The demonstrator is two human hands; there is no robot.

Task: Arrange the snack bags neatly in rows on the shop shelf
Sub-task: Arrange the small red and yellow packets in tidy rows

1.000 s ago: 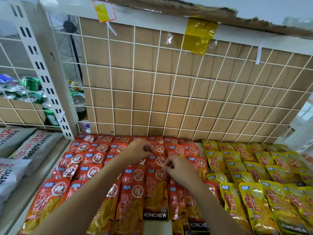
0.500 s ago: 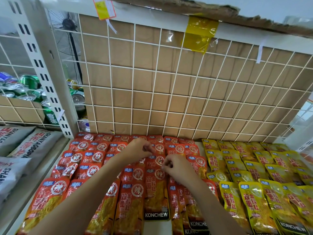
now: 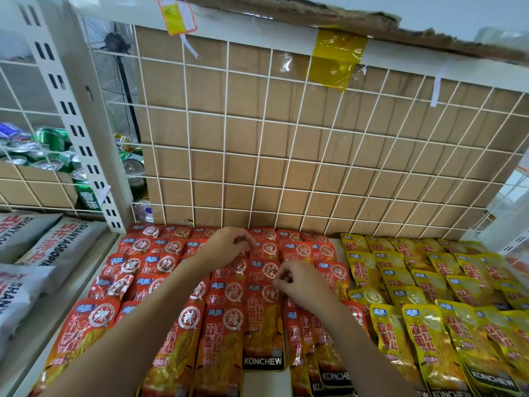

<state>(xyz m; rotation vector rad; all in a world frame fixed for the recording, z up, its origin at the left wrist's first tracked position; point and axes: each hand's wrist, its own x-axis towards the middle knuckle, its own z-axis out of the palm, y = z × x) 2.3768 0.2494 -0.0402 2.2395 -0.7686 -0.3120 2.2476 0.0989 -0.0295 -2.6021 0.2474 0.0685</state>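
Red snack bags (image 3: pixel 263 319) fill the left half of the shelf (image 3: pixel 266 382) in overlapping rows, yellow bags (image 3: pixel 429 282) on the right. Barely any change vs a sec ago — left hand (image 3: pixel 229 247) still pinches a bag top near the back edge, right hand (image 3: pixel 300 282) one mid-shelf; prob. final straightening.
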